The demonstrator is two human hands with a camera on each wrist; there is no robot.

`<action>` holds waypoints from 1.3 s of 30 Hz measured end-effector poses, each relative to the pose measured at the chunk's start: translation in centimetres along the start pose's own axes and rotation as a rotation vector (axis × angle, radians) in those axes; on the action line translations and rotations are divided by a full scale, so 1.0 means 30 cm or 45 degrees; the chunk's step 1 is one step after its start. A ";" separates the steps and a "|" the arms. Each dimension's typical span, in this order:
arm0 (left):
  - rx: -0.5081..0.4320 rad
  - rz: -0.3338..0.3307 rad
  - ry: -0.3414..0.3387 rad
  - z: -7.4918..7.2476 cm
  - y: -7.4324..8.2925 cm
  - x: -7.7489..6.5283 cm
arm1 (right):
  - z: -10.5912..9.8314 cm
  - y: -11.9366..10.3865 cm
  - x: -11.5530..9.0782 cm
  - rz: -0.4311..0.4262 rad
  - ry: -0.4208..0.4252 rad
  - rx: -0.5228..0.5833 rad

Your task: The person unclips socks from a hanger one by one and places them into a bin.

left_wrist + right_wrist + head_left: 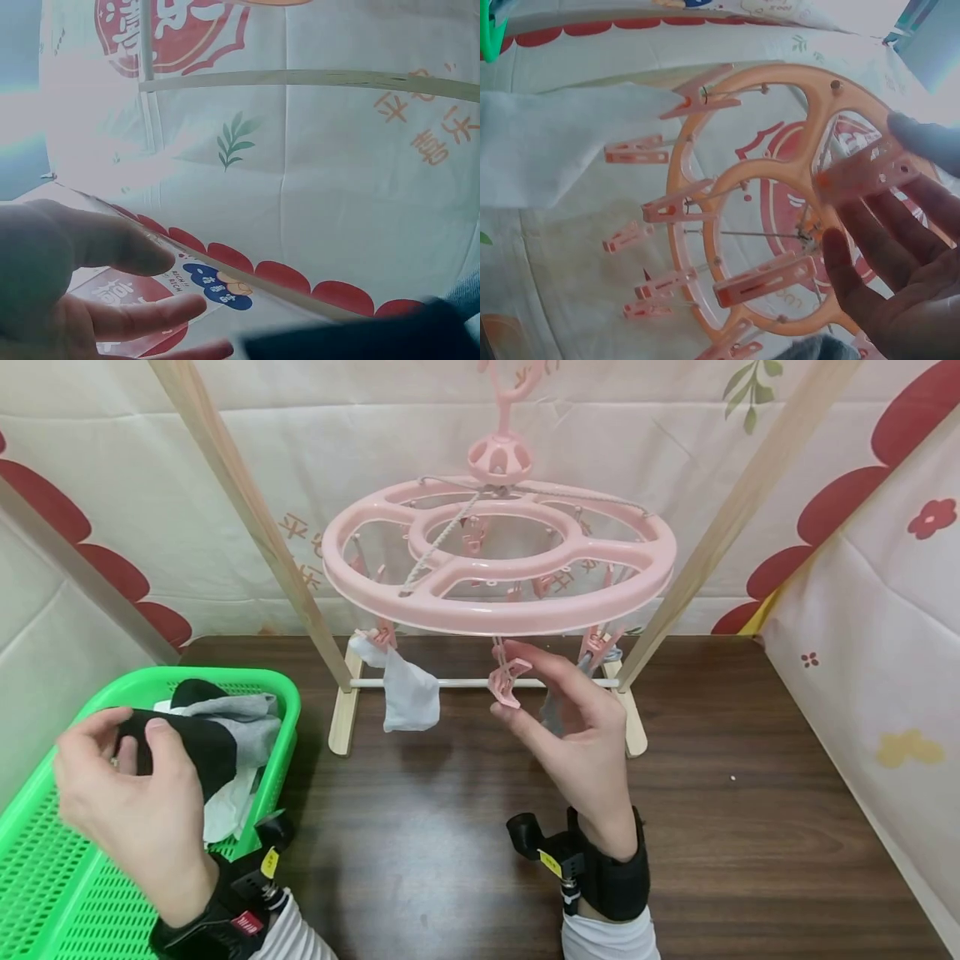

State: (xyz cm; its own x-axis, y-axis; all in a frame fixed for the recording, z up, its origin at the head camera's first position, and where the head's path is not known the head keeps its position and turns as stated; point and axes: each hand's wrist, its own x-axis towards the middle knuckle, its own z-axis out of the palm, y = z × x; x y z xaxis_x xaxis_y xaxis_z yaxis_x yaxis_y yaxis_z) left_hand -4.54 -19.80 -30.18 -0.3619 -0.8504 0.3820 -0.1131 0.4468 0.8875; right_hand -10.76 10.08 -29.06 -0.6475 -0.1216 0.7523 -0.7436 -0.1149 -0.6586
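Observation:
My right hand [581, 739] pinches a pink clothespin [510, 682] between thumb and index finger. That clothespin [866, 171] hangs below the front of the pink oval drying hanger [498, 617]. My left hand [138, 810] is at the green basket, its fingers bent loosely beside a black sock [198, 747]. In the left wrist view, the left hand's thumb and fingers [150, 315] stand apart with nothing seen between them. A white sock [412, 693] hangs clipped at the hanger's left. Partly behind my right hand, a grey sock [552, 714] hangs at the right.
The green basket [288, 693] stands at the left with black, grey and white socks inside. A wooden frame [255, 527] with slanting legs and a white crossbar [472, 683] straddles the hanger. Several other clothespins [675, 202] dangle from the ring. Printed cloth [885, 635] encloses the brown table.

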 end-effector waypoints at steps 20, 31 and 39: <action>0.006 0.391 -0.262 0.067 0.032 -0.063 | -0.034 -0.028 -0.002 -0.070 -0.071 -0.084; -0.051 0.577 -0.425 0.107 0.076 -0.116 | -0.076 -0.027 -0.006 -0.011 0.135 -0.133; -0.049 0.636 -0.504 0.127 0.100 -0.156 | -0.113 -0.001 -0.005 0.014 0.661 -0.068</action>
State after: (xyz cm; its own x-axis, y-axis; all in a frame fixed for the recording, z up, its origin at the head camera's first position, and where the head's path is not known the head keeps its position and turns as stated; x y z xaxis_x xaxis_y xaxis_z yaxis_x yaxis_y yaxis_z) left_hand -6.72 -13.44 -30.29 -0.6777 -0.3720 0.6343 0.1881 0.7462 0.6386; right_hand -11.21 13.46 -29.08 -0.6425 0.3839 0.6632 -0.7351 -0.0642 -0.6750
